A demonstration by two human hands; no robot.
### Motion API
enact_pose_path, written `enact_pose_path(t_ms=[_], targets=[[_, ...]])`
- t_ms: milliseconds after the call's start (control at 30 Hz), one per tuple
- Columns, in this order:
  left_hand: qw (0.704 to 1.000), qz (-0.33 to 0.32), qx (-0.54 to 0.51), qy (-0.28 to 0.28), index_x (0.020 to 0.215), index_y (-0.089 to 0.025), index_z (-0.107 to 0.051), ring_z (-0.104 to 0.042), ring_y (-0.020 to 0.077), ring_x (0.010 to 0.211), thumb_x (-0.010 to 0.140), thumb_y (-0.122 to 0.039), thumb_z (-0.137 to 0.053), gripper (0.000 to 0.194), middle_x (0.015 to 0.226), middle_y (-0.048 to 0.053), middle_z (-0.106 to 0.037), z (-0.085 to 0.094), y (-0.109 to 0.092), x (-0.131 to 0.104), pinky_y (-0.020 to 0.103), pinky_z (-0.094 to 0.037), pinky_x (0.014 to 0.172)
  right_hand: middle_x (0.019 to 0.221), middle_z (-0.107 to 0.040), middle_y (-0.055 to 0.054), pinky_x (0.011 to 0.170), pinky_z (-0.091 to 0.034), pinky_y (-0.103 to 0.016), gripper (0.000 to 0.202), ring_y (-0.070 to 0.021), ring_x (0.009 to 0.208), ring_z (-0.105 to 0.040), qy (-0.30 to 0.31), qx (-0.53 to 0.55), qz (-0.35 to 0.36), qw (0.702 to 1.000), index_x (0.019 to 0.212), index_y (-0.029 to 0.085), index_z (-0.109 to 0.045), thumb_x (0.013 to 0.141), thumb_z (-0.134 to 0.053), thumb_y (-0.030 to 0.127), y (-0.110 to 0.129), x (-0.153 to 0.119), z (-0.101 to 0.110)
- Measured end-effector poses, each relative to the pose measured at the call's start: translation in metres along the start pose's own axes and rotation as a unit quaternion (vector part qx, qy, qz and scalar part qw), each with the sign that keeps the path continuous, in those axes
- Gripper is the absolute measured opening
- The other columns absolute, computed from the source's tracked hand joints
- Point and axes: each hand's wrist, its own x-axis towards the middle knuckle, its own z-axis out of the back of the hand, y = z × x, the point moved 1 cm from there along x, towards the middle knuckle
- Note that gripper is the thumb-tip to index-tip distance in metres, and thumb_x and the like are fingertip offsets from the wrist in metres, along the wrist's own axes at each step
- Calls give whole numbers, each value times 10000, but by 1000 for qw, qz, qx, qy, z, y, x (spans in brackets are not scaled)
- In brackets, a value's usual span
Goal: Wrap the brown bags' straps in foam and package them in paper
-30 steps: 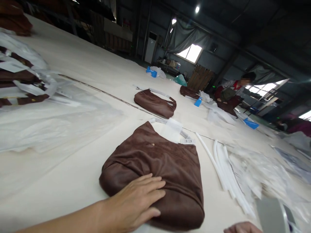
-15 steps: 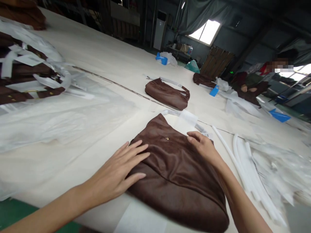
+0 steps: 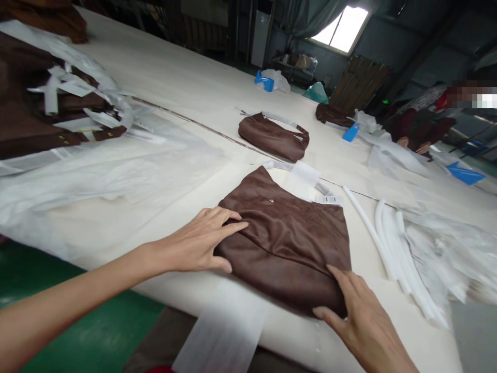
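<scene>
Starting at the far left, a heap of brown bags [image 3: 34, 111] wrapped with white paper strips lies on the counter [image 3: 182, 88], and loose sheets of clear plastic [image 3: 108, 176] spread out beside it toward the middle. The left hand [image 3: 198, 241] comes in from the lower left with its fingers spread and only slightly curled; it lies flat against the left edge of the nearest brown bag [image 3: 285, 238], thumb underneath at the near edge, pressing rather than gripping. That brown bag lies flat near the front edge of the counter, directly between the two hands, with a small metal fitting on its upper face and a white tag [image 3: 329, 199] at its far right corner. A strip of white paper [image 3: 225, 331] hangs over the counter's front edge just below it. Farther back, a second brown bag [image 3: 274, 137] rests on the counter, well apart from the first. The right hand [image 3: 359, 321] lies open at the bag's near right corner, fingers extended and touching its edge, closed on nothing. To the right, white foam tubes [image 3: 388, 243] lie side by side next to crumpled clear plastic. At the far right end another person [image 3: 421, 124] leans over the counter near a third brown bag [image 3: 334, 115] and blue pieces [image 3: 466, 173].
</scene>
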Motion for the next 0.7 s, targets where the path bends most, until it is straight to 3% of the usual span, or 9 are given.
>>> enact_pose_path(t_ms=[200, 300, 400, 500, 567, 633, 700], targets=[[999, -4, 43, 21, 1330, -168, -502, -539, 289, 1036, 655, -580, -822, 853, 1155, 120, -554, 11, -6, 10, 358, -408, 874, 929, -655, -67, 736, -489, -374, 364, -268, 857, -645, -27, 40, -49, 998, 1017, 216, -547, 747, -725, 382, 5, 15, -1], [999, -5, 35, 0, 1038, -172, -569, -545, 239, 884, 763, -482, -765, 458, 963, 65, -570, 18, -8, 16, 311, -395, 761, 754, -635, -14, 625, -430, -316, 208, -221, 702, -607, 5, 51, -103, 993, 796, 243, -512, 779, -658, 390, 5, 23, 4], [999, 16, -36, -19, 852, -203, -501, -533, 185, 754, 865, -381, -654, 234, 815, 4, -558, 22, -5, 26, 277, -370, 689, 618, -578, 29, 558, -379, -280, 287, -180, 595, -568, 35, 79, -161, 983, 684, 247, -397, 822, -592, 406, 2, 35, 3], [993, 45, -98, -41, 833, -209, -476, -531, 164, 705, 864, -343, -639, 213, 783, -22, -548, 20, -1, 36, 265, -379, 688, 602, -575, 39, 533, -386, -277, 271, -184, 578, -589, 60, 75, -168, 981, 705, 252, -382, 840, -561, 403, -8, 39, 1], [992, 51, -103, -51, 852, -207, -483, -547, 167, 731, 857, -317, -655, 204, 816, -16, -560, 17, -2, 38, 267, -400, 714, 703, -641, -5, 568, -448, -316, 203, -230, 656, -646, 27, 39, -116, 992, 787, 256, -472, 853, -546, 433, -12, 36, 1], [993, 58, -84, -55, 882, -207, -501, -574, 180, 793, 837, -309, -699, 227, 871, 0, -586, 13, -4, 38, 268, -417, 739, 957, -703, -111, 701, -515, -423, 265, -324, 860, -689, -76, -10, -26, 997, 1008, 240, -574, 863, -542, 459, -10, 32, -3], [995, 66, -60, -48, 905, -211, -524, -597, 193, 858, 803, -331, -755, 281, 920, 11, -616, 10, -4, 37, 267, -433, 761, 1272, -631, -194, 866, -486, -559, 490, -425, 1107, -630, -198, -45, 55, 978, 1318, 230, -519, 871, -555, 426, 5, 34, -17]])
